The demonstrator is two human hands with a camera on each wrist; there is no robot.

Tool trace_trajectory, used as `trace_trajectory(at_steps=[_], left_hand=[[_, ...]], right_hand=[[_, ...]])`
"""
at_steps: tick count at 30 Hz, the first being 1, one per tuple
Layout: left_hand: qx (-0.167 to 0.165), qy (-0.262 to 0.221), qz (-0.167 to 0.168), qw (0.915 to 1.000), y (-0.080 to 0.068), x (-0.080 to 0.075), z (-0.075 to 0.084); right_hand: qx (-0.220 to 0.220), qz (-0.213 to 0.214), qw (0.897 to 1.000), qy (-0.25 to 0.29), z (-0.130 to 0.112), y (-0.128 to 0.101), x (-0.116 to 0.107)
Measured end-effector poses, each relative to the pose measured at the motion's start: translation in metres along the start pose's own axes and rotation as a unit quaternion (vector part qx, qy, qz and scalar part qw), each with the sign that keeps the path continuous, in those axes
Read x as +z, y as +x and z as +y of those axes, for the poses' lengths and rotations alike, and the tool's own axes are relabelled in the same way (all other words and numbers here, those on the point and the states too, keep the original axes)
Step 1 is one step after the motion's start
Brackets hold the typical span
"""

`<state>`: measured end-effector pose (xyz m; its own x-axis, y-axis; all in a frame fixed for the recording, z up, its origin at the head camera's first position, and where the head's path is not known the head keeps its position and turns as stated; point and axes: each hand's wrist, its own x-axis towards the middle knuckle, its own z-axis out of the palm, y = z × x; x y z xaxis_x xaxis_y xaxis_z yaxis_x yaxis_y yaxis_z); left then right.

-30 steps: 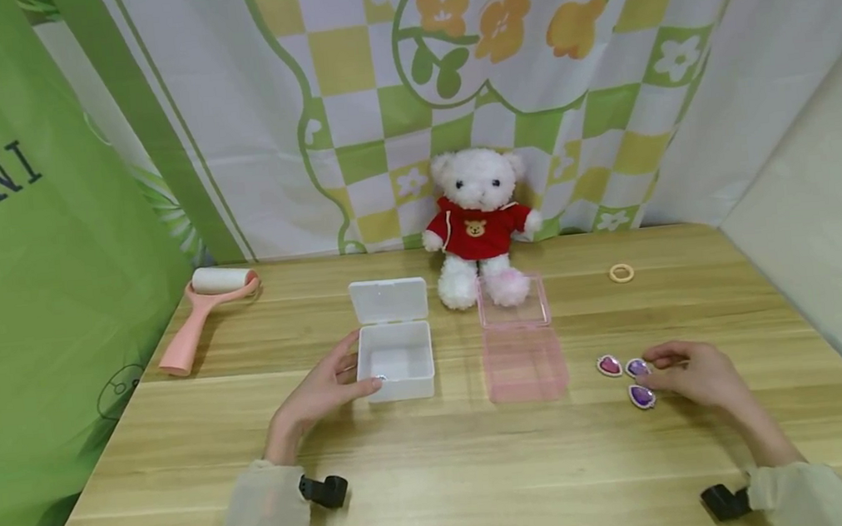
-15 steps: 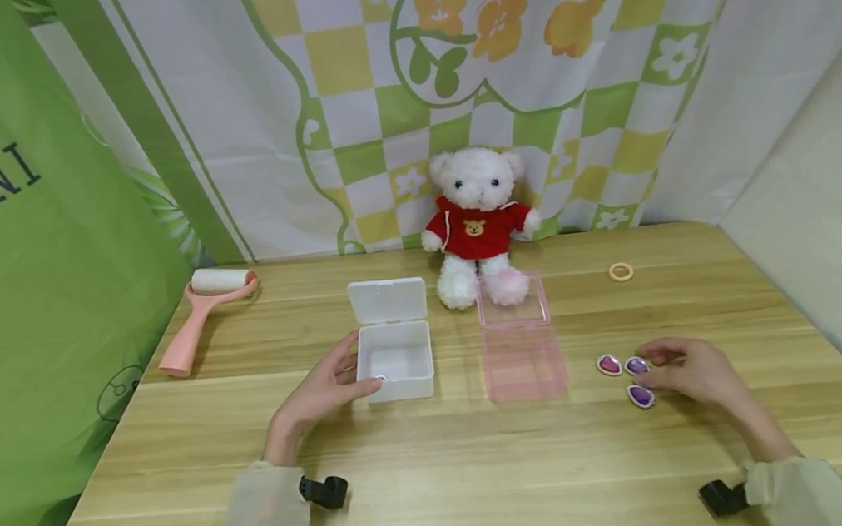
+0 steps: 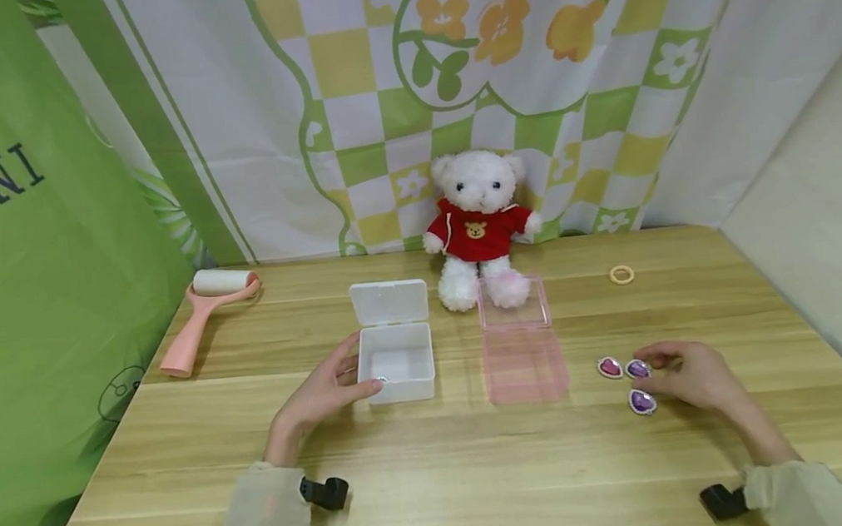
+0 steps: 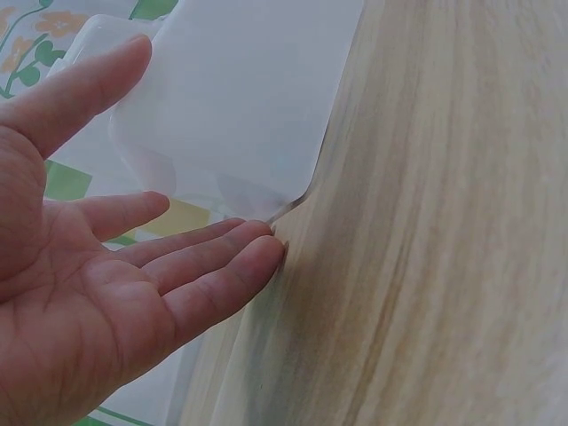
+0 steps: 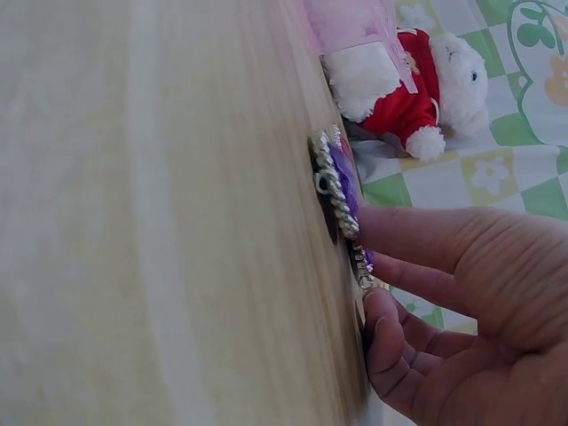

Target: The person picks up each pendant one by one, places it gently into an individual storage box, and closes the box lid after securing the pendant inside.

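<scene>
Right hand (image 3: pixel 690 375), fingers curled, touched the gems (image 3: pixel 636 368) at its left; left hand (image 3: pixel 320 395), fingers straight, steadied the white box (image 3: pixel 396 364).

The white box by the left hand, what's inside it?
The white box stands open, its lid tipped back. One small shiny object lies at the front left corner; what it is cannot be told. The front wall and the left hand hide part of the floor.
</scene>
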<state>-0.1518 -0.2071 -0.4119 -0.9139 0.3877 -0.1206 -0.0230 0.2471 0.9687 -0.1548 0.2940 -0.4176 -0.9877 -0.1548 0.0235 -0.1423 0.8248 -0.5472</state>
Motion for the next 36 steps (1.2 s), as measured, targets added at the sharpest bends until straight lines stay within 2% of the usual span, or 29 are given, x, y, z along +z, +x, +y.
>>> trace_trajectory(at_steps=[13, 25, 31, 36], left_hand=[[-0.004, -0.009, -0.002, 0.9999, 0.001, 0.002, 0.001], [-0.007, -0.003, 0.001, 1.0000, 0.001, 0.001, 0.000], [-0.016, -0.008, 0.000, 0.9998, -0.004, 0.002, 0.012], [-0.023, -0.004, -0.004, 0.9997, -0.010, 0.005, 0.026]], right_hand=[[-0.006, 0.003, 1.000, -0.014, 0.001, -0.002, -0.001], [0.030, -0.008, 0.999, 0.015, -0.005, -0.002, -0.001], [0.036, -0.007, 0.999, 0.029, -0.008, 0.001, -0.002], [0.028, -0.005, 0.999, 0.042, -0.021, 0.006, -0.005]])
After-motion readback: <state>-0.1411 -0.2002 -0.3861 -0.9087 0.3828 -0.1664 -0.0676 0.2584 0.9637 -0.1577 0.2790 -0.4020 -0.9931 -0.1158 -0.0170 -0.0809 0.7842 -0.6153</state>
